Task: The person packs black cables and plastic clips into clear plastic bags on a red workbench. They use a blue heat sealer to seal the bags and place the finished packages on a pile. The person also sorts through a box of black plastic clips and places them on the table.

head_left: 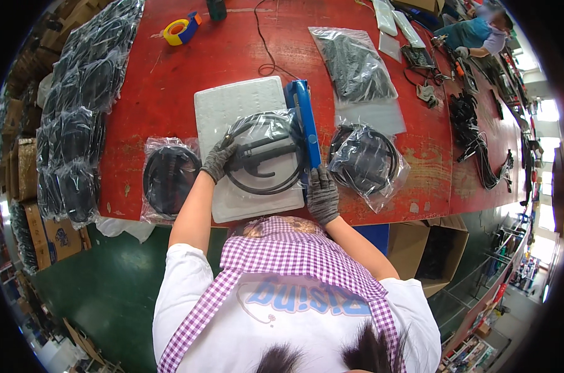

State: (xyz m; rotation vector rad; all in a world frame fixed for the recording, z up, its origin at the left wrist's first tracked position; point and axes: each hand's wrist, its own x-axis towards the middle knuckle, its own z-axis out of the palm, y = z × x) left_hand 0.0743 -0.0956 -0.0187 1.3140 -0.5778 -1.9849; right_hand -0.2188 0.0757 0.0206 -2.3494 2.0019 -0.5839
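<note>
A clear plastic bag with a coiled black hose and black fittings lies on a white foam board in front of me. My left hand, in a grey glove, is closed on the bag's left edge. Along the bag's right edge runs a long blue bag sealer with a black cord. My right hand, also gloved, has its fingers closed over the sealer's near end; its fingertips are partly hidden. Bagged black coils lie on both sides, one on the left and one on the right.
Many bagged black coils are piled along the red table's left edge. A tape dispenser sits at the back. Farther right lie a bag of black parts and loose black cables. Another person works at the far right.
</note>
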